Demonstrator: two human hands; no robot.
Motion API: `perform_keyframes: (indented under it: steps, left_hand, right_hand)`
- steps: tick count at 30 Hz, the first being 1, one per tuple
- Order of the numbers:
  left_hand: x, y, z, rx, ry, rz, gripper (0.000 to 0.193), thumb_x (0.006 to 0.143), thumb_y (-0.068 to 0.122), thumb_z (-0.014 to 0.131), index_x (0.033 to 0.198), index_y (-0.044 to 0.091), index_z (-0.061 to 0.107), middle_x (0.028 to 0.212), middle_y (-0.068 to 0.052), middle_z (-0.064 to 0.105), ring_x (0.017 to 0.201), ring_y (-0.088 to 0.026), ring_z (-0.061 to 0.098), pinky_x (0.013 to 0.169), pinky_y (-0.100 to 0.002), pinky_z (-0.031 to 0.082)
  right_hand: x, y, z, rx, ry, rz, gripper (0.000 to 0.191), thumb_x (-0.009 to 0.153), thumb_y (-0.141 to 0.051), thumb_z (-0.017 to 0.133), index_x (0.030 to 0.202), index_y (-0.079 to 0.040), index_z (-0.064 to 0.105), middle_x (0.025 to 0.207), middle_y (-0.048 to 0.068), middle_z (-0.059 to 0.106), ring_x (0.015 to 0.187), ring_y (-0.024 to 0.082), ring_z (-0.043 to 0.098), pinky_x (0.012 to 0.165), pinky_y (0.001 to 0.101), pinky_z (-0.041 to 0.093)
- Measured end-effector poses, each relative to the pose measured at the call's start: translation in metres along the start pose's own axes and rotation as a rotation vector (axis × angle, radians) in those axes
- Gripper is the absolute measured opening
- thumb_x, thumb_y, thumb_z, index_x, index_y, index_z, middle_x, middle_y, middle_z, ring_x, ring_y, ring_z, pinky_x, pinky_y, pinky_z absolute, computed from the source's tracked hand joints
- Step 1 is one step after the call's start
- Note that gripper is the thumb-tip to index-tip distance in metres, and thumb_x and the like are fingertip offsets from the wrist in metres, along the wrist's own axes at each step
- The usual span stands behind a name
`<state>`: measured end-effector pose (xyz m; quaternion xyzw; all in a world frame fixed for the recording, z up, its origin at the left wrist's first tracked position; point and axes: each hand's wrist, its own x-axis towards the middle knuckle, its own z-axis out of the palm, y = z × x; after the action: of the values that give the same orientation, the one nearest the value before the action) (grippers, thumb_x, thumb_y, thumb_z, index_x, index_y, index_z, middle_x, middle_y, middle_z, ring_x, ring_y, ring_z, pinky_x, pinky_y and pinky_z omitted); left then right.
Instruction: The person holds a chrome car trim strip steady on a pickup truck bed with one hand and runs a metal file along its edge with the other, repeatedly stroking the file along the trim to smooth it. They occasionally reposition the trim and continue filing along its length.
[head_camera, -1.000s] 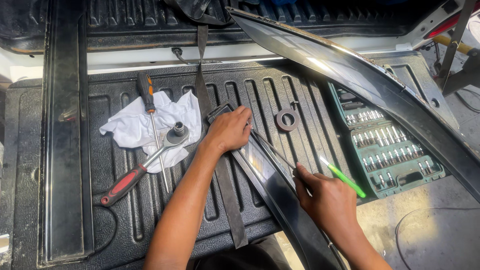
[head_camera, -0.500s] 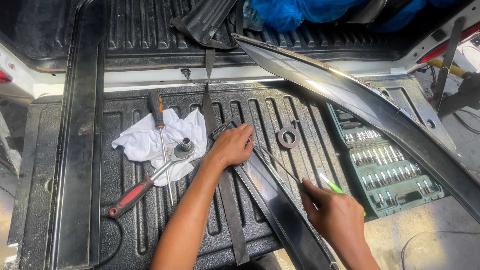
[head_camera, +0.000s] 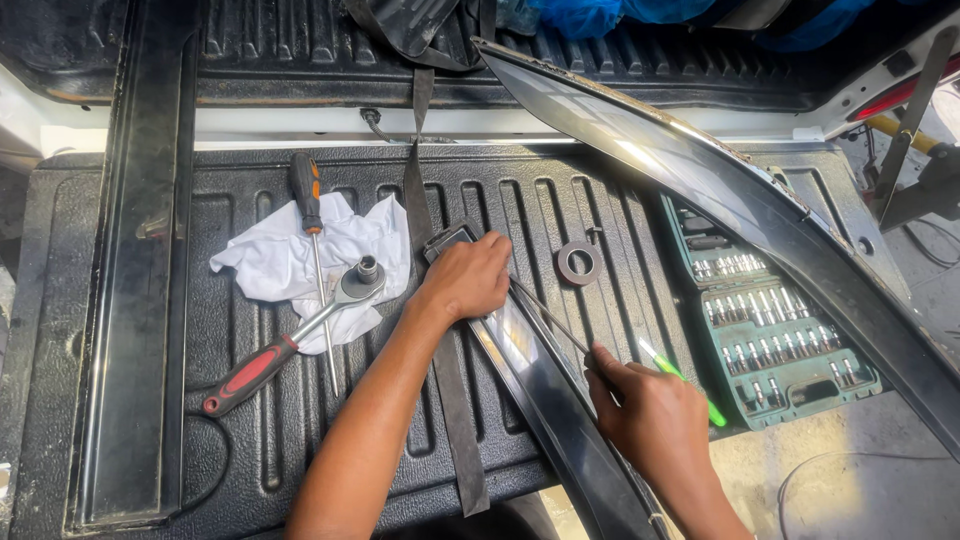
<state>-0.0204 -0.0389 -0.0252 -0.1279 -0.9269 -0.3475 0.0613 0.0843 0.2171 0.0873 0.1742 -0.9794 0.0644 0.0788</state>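
My left hand (head_camera: 468, 279) presses down on the upper end of a long glossy black trim strip (head_camera: 548, 395) that lies diagonally on the ribbed black tailgate liner (head_camera: 250, 440). My right hand (head_camera: 652, 418) grips a screwdriver with a translucent green handle (head_camera: 690, 385). Its thin metal shaft (head_camera: 548, 313) points up-left along the strip's edge toward my left hand. A flat dark strap (head_camera: 455, 420) runs under my left forearm.
A white rag (head_camera: 285, 262) holds a red-handled ratchet (head_camera: 290, 340) and an orange-and-black screwdriver (head_camera: 312, 215). A round washer-like ring (head_camera: 577, 263) lies nearby. A green bit and socket case (head_camera: 775, 335) sits at right, under a large curved black panel (head_camera: 740, 210). A long black strip (head_camera: 135, 260) lies at left.
The view has shifted slightly. My right hand has slid the green screwdriver up along the strip's edge. My left hand stays pressed on the strip's end.
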Motion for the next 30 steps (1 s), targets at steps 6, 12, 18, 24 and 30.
perform_keyframes:
  steps: [6, 12, 18, 24, 30]
  left_hand:
    - [0.002, -0.002, -0.002, 0.017, 0.022, 0.025, 0.017, 0.088, 0.016, 0.06, 0.098, 0.003, 0.056, 0.102, -0.017, 0.064, 0.085, -0.041, 0.067, 0.079, -0.051, 0.053]
    - [0.001, -0.005, 0.0, -0.029, -0.019, 0.021, 0.016, 0.088, 0.016, 0.058, 0.098, 0.004, 0.056, 0.101, -0.016, 0.064, 0.085, -0.039, 0.068, 0.079, -0.05, 0.053]
    - [0.002, -0.007, 0.001, -0.041, 0.009, 0.039, 0.018, 0.086, 0.017, 0.06, 0.098, 0.004, 0.056, 0.101, -0.017, 0.063, 0.085, -0.041, 0.067, 0.079, -0.051, 0.052]
    - [0.003, -0.009, 0.002, -0.032, 0.023, 0.037, 0.02, 0.086, 0.018, 0.061, 0.099, 0.003, 0.055, 0.101, -0.018, 0.062, 0.088, -0.042, 0.065, 0.08, -0.052, 0.05]
    - [0.001, -0.012, 0.004, -0.056, 0.009, 0.057, 0.021, 0.085, 0.018, 0.062, 0.098, 0.003, 0.055, 0.1, -0.017, 0.063, 0.089, -0.041, 0.065, 0.081, -0.05, 0.051]
  right_hand:
    - [0.004, -0.002, 0.001, -0.001, -0.074, 0.065, 0.025, 0.083, -0.035, 0.074, 0.105, -0.026, 0.082, 0.065, 0.005, 0.074, 0.052, 0.029, 0.067, 0.049, 0.0412, 0.051]
    - [0.006, -0.004, -0.008, 0.001, -0.05, 0.048, 0.029, 0.083, -0.035, 0.073, 0.11, -0.029, 0.082, 0.065, 0.006, 0.074, 0.052, 0.027, 0.069, 0.048, 0.0411, 0.052]
    - [0.013, -0.008, -0.01, -0.007, -0.101, 0.079, 0.033, 0.083, -0.033, 0.071, 0.115, -0.03, 0.081, 0.065, 0.006, 0.074, 0.057, 0.03, 0.07, 0.052, 0.0436, 0.053]
    - [0.012, -0.006, -0.012, -0.024, -0.147, 0.046, 0.033, 0.083, -0.034, 0.072, 0.115, -0.031, 0.081, 0.062, 0.01, 0.072, 0.054, 0.033, 0.069, 0.055, 0.0452, 0.055]
    - [0.022, 0.006, -0.014, -0.023, -0.161, 0.109, 0.026, 0.086, -0.036, 0.073, 0.11, -0.03, 0.082, 0.057, 0.015, 0.067, 0.056, 0.034, 0.067, 0.058, 0.0423, 0.054]
